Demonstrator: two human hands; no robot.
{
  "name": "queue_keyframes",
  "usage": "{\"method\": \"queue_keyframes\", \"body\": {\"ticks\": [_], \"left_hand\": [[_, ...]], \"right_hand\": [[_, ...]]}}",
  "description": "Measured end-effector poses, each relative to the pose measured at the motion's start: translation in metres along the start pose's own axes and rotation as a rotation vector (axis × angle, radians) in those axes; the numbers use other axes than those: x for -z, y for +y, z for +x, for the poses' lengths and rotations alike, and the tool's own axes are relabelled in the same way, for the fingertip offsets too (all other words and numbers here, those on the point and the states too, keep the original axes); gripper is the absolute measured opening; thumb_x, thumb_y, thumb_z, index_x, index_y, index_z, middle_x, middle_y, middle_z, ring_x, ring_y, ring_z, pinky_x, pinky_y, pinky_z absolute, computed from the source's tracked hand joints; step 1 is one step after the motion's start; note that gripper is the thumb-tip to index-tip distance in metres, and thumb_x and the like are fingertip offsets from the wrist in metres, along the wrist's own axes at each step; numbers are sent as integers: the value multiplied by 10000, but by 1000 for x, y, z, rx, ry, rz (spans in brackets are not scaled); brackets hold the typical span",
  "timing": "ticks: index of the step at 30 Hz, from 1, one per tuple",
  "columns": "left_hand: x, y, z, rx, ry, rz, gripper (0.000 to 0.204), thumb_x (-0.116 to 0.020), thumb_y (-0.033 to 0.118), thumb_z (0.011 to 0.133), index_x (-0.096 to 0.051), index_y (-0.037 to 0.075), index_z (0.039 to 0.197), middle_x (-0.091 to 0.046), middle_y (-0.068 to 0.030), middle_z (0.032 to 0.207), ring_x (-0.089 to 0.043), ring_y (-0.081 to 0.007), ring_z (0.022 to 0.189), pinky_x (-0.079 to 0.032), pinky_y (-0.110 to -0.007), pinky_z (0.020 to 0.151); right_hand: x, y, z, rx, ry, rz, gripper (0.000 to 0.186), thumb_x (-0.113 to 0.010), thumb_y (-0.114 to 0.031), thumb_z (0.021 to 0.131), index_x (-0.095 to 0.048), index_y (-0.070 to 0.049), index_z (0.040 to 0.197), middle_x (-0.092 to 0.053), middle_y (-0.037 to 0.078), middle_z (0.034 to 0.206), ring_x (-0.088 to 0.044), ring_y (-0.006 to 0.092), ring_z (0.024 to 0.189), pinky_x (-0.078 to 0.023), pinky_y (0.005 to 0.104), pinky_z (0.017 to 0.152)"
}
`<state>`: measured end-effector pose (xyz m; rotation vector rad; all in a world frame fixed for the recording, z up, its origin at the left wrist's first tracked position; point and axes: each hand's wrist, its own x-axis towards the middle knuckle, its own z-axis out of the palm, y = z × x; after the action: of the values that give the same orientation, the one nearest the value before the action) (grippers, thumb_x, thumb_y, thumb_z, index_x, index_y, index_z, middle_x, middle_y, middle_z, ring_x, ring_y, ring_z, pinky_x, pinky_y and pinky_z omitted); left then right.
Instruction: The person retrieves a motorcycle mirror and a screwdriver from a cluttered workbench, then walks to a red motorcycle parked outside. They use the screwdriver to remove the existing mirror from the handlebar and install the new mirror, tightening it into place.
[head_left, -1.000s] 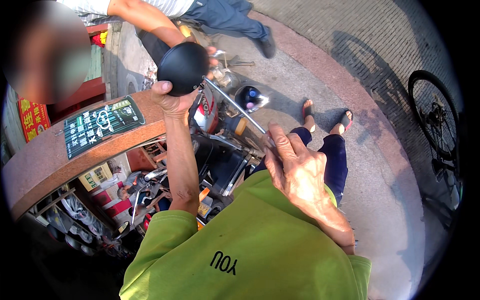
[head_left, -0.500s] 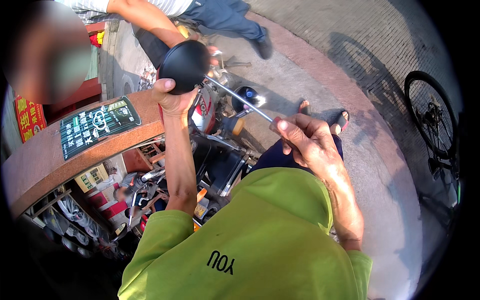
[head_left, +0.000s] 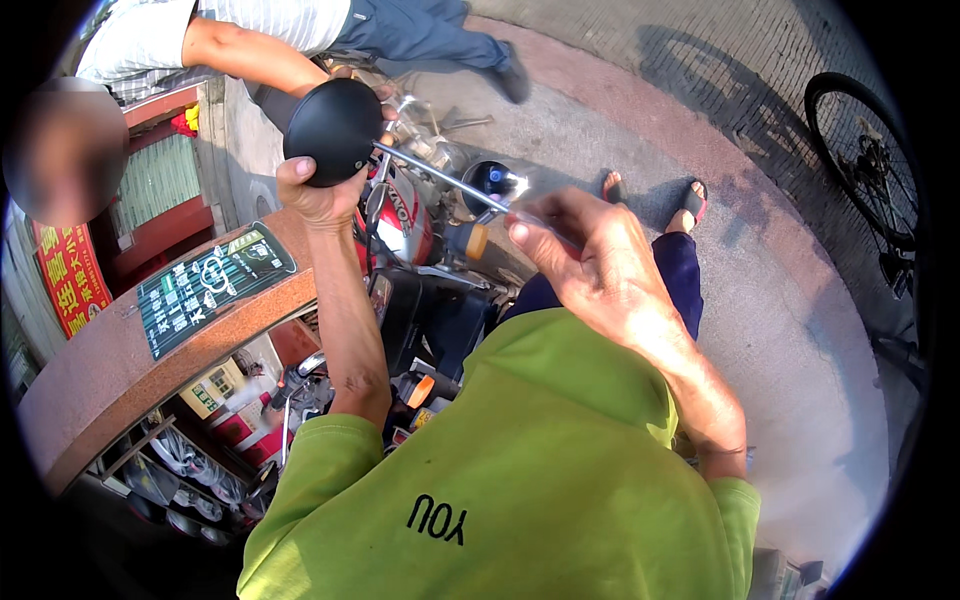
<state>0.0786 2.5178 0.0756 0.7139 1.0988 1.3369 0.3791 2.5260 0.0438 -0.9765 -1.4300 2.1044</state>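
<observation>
My left hand grips a round black domed housing by its lower edge, thumb at the left. It looks like the back of a motorcycle mirror, though its other side is hidden. A long-shafted screwdriver slants from the housing's right edge down to my right hand. That hand is closed around the handle, its fingers slightly blurred. Whether the tip sits in a screw cannot be made out. Beneath my hands stands a red and white motorcycle with another round mirror.
A co-worker's arm reaches in behind the housing. A stone-edged counter with a dark sign runs at the left, above shelves of parts. A bicycle stands at the far right on the paving. My sandalled feet are below.
The housing and my left hand have shifted slightly left in view. My right hand's fingers have changed position on the screwdriver handle, and the co-worker's arm has moved left.
</observation>
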Motion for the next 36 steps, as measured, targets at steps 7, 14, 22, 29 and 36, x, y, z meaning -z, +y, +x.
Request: {"method": "queue_keyframes", "body": {"ticks": [7, 14, 22, 29, 36], "left_hand": [[-11, -1, 4, 10, 6, 23, 916, -649, 281, 555, -323, -27, 1354, -469, -321, 1178, -547, -370, 1008, -489, -365, 789], [-8, 2, 4, 36, -41, 75, 915, -635, 254, 545, -320, -44, 1350, -488, -316, 1179, -558, -368, 992, -495, -352, 791], [-5, 2, 7, 29, -75, 56, 889, -621, 239, 549, -335, -74, 1330, -505, -320, 1157, -588, -363, 975, -555, -332, 722], [-2, 1, 5, 22, -75, 31, 897, -622, 243, 553, -334, -77, 1340, -513, -314, 1167, -600, -352, 966, -556, -348, 739], [-3, 1, 4, 23, -45, 48, 905, -609, 252, 547, -335, -73, 1346, -525, -302, 1163, -596, -349, 966, -531, -346, 750]], "right_hand": [[-24, 18, -3, 571, 461, -832, 252, -637, -96, 702, -597, -8, 934, -546, 81, 766, -601, 236, 592, -478, 365, 524], [-12, 16, 1, -214, -72, 281, 401, -659, -304, 861, -581, 74, 970, -620, 116, 684, -628, 189, 648, -482, 333, 579], [-34, 21, -16, 413, 301, -590, 251, -640, -163, 828, -522, -30, 1006, -603, 163, 816, -619, 341, 609, -476, 439, 503], [-23, 9, -6, 153, 162, -107, 267, -626, -158, 849, -550, 30, 1022, -612, 149, 674, -606, 291, 583, -477, 393, 560], [-27, 7, -13, 642, 352, -970, 300, -636, -109, 824, -552, -30, 1101, -596, 100, 755, -618, 253, 617, -518, 368, 553]]}}
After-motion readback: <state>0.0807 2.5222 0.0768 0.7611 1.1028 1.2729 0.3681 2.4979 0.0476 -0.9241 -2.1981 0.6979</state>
